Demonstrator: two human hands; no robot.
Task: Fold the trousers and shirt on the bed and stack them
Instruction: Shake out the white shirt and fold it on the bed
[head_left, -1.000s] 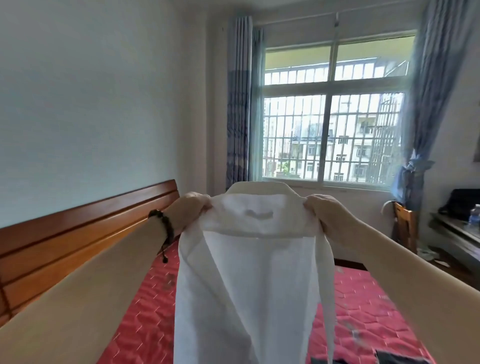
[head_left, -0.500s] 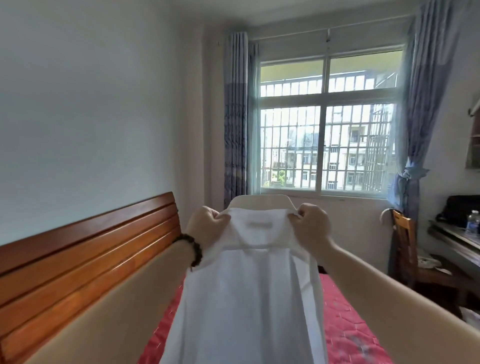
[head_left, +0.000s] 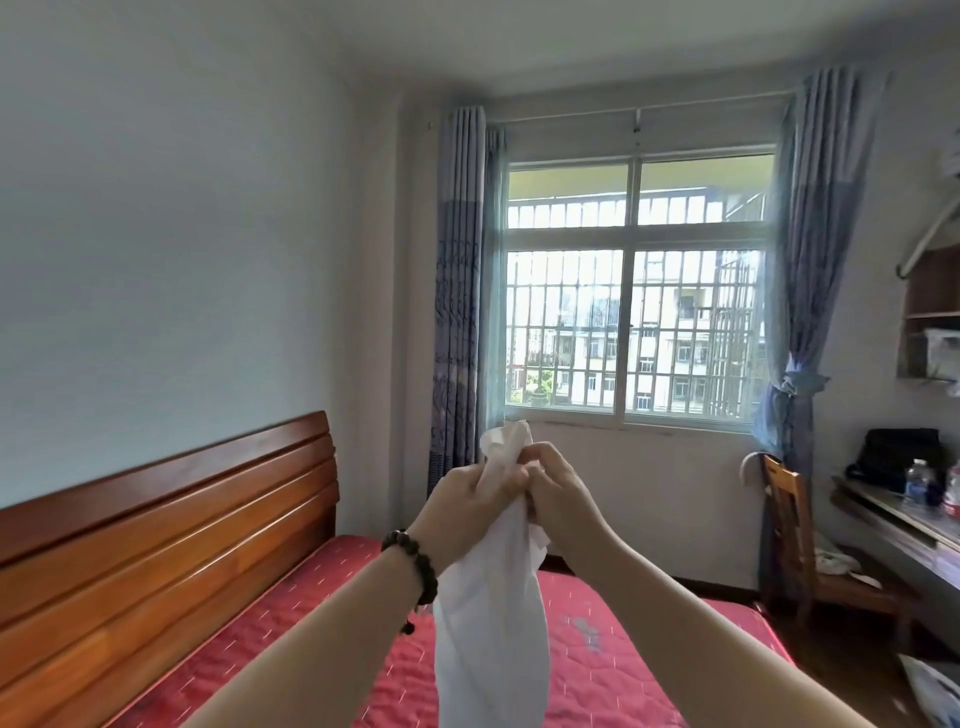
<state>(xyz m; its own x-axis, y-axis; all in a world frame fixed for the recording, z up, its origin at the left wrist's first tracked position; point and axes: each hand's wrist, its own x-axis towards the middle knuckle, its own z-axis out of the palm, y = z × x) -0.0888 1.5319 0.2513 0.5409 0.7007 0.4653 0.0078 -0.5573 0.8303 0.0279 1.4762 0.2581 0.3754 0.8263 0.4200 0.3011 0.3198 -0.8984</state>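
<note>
Head view: both hands bunch a white shirt above the bed

Head view looks across a bedroom, with both arms raised in the middle. The left hand and the right hand are pressed together, knuckle to knuckle, and each has its fingers curled tight round the top of the white shirt. A small tuft of the cloth sticks up above the two hands, and the rest hangs straight down between the forearms as a narrow, gathered length that runs out of view at the near edge. The shirt is in the air, over the red quilted bed, and whether its lower end touches the bed cannot be told. A dark bead bracelet sits on the left wrist. To the left stands the wooden headboard against the pale wall. On the far wall is a barred window with blue curtains at either side. At the right, a wooden chair stands by a bench that carries a black bag and a water bottle.
</note>
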